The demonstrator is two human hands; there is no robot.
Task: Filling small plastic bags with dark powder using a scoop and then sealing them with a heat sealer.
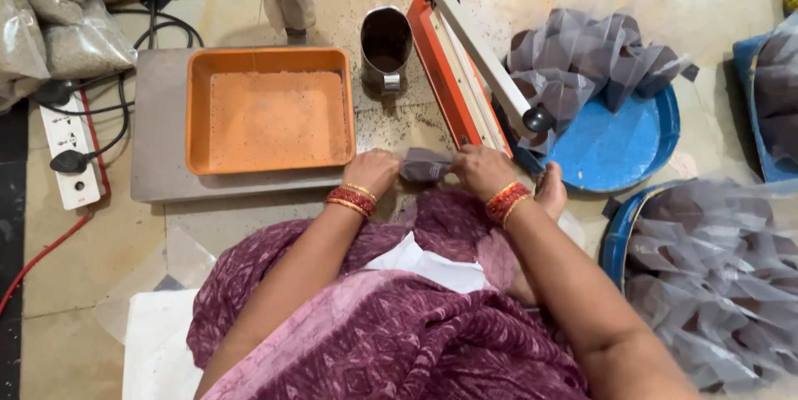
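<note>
My left hand [371, 172] and right hand [482, 171] pinch a small grey packet [424, 166] between them, with the orange tray [270, 109] at eleven o'clock and the orange sealer [453, 76] at one.

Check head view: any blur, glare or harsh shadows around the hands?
Head view: light is soft and even, no hard shadows; left hand, right hand and the small packet between them are slightly soft; faint sheen on the clear packets at right; orange tray sharp enough, no glare.

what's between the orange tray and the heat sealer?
A steel cup stands between the orange tray and the heat sealer, per the head view.
</note>
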